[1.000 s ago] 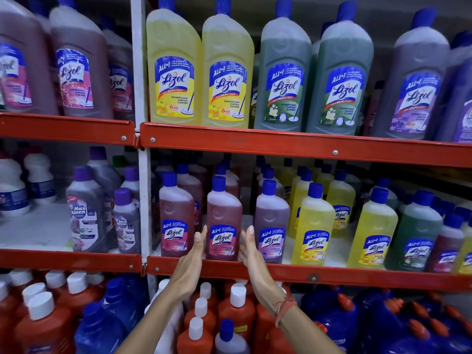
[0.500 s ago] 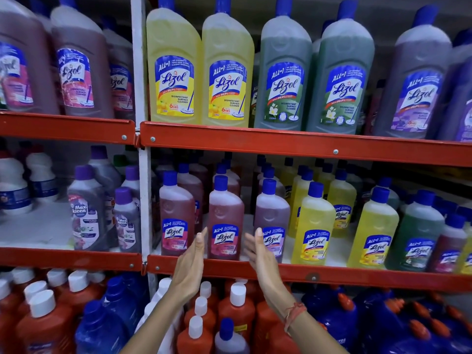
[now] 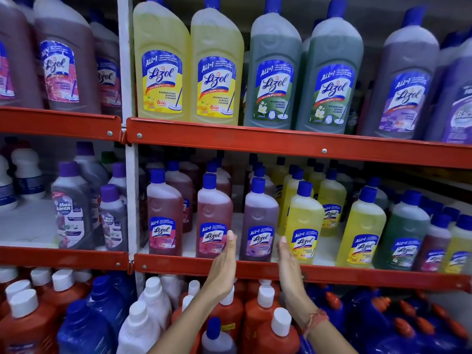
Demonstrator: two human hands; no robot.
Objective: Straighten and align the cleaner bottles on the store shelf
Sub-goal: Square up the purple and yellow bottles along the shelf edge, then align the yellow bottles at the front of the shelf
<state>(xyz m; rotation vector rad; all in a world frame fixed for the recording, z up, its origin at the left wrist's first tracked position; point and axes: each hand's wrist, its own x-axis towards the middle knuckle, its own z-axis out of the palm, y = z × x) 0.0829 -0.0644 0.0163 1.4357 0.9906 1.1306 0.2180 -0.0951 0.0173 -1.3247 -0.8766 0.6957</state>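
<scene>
We reach both hands toward the middle shelf [image 3: 301, 273] of a store rack, palms facing each other, fingers straight and together, gripping nothing. Our left hand [image 3: 224, 267] stands at the right edge of a pink-labelled cleaner bottle [image 3: 214, 223], its fingertips over the label; whether it touches we cannot tell. Our right hand [image 3: 287, 267], a red thread at the wrist, stands just left of a yellow bottle [image 3: 304, 223]. Between the two hands a purple-labelled bottle [image 3: 259, 221] stands upright at the shelf's front edge. Another pink bottle [image 3: 164, 215] stands farther left in the front row. Larger yellow and green bottles line the top shelf [image 3: 281, 145].
</scene>
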